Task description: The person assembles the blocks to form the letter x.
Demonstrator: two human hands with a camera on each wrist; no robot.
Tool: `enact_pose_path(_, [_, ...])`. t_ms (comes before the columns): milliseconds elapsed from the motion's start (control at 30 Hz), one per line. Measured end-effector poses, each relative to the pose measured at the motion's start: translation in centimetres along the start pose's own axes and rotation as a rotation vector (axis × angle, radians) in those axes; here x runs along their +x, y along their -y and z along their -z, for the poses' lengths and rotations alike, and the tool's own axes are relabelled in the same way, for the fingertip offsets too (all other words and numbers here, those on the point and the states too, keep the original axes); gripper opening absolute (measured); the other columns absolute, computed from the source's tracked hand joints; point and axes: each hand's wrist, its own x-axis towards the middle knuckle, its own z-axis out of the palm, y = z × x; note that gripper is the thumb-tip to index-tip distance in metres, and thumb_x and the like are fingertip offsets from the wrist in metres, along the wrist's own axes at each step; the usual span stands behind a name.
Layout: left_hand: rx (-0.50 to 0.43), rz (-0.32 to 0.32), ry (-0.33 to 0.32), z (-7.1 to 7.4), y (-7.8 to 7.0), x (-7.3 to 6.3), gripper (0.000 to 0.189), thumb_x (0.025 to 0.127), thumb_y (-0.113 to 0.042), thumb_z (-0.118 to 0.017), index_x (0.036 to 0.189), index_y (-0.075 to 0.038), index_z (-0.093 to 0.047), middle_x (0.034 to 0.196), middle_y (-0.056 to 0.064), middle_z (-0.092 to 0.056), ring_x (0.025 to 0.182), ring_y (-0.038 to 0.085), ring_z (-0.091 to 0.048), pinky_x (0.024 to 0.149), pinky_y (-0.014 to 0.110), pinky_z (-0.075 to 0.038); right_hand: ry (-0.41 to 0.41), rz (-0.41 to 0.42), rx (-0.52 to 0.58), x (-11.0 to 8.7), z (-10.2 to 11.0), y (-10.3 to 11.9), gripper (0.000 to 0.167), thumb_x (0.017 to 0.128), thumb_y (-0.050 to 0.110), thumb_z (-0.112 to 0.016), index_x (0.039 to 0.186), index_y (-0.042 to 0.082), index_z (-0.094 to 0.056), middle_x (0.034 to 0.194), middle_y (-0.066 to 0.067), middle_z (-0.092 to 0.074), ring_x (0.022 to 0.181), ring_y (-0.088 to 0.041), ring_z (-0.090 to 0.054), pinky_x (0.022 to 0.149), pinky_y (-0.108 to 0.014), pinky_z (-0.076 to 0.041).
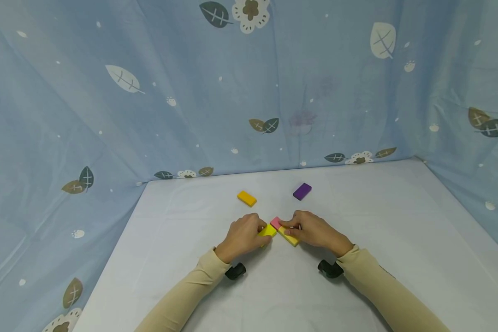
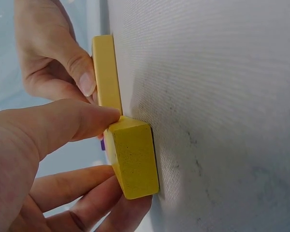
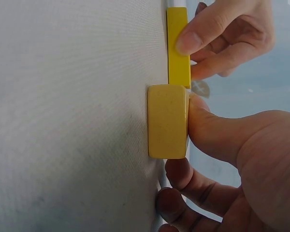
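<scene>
Near the middle of the white table, my left hand [image 1: 242,234] pinches a bright yellow block [image 1: 269,231] between thumb and fingers. The thumb lies along one edge of that block [image 2: 135,159] in the left wrist view. My right hand [image 1: 315,229] holds a pale yellow block [image 1: 288,236] lying flat, its thumb on one side in the right wrist view. A pink block [image 1: 275,222] sits against the far end of the pale yellow one, partly hidden by the right fingers. The near corners of both yellow blocks almost meet; whether they touch, I cannot tell.
Farther back on the white table [image 1: 182,258] lie an orange-yellow block [image 1: 246,198] at left and a purple block [image 1: 302,191] at right. A blue patterned curtain [image 1: 170,92] hangs along the back and sides. A black wrist camera [image 1: 235,271] sits under the left sleeve, another [image 1: 330,269] under the right.
</scene>
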Motion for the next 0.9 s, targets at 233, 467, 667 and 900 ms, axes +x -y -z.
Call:
enact_pose_path(233, [-0.005,-0.001,0.004,0.02,-0.12,0.14,0.037,0.084,-0.030,-0.083,0.110,-0.002,-0.080,0.085,0.001,-0.063,0.067,0.011,-0.051,0.056,0.024,-0.043,0.007,-0.001,0.002,0.02,0.01,-0.02,0.036,0.095,0.016,-0.074,0.130,0.010,-0.070,0.076,0.000,-0.055,0.066,-0.012,-0.041,0.056,-0.021,-0.030])
enact_pose_path(467, [-0.013,0.002,0.004,-0.07,-0.09,0.31,0.038,0.084,-0.030,-0.083,0.110,-0.002,-0.080,0.083,0.000,-0.061,0.066,0.012,-0.050,0.055,0.023,-0.042,0.007,0.007,-0.004,0.06,0.18,-0.10,0.035,0.095,0.015,-0.075,0.130,0.010,-0.070,0.076,0.000,-0.055,0.065,-0.012,-0.040,0.056,-0.021,-0.030])
enact_pose_path(667, [-0.008,0.016,0.010,-0.12,-0.09,0.40,0.038,0.084,-0.031,-0.083,0.111,-0.003,-0.080,0.083,0.000,-0.061,0.066,0.012,-0.051,0.055,0.024,-0.043,0.009,0.023,0.001,0.16,0.17,-0.29,0.035,0.096,0.017,-0.074,0.130,0.011,-0.071,0.075,0.000,-0.054,0.064,-0.011,-0.040,0.055,-0.021,-0.029])
enact_pose_path(900, [-0.007,0.015,0.011,-0.11,-0.11,0.39,0.038,0.085,-0.031,-0.083,0.111,-0.003,-0.080,0.084,0.000,-0.062,0.067,0.012,-0.052,0.056,0.024,-0.043,0.012,0.011,-0.001,0.10,0.16,-0.33,0.035,0.096,0.019,-0.075,0.130,0.011,-0.071,0.075,0.001,-0.054,0.065,-0.012,-0.041,0.055,-0.022,-0.029])
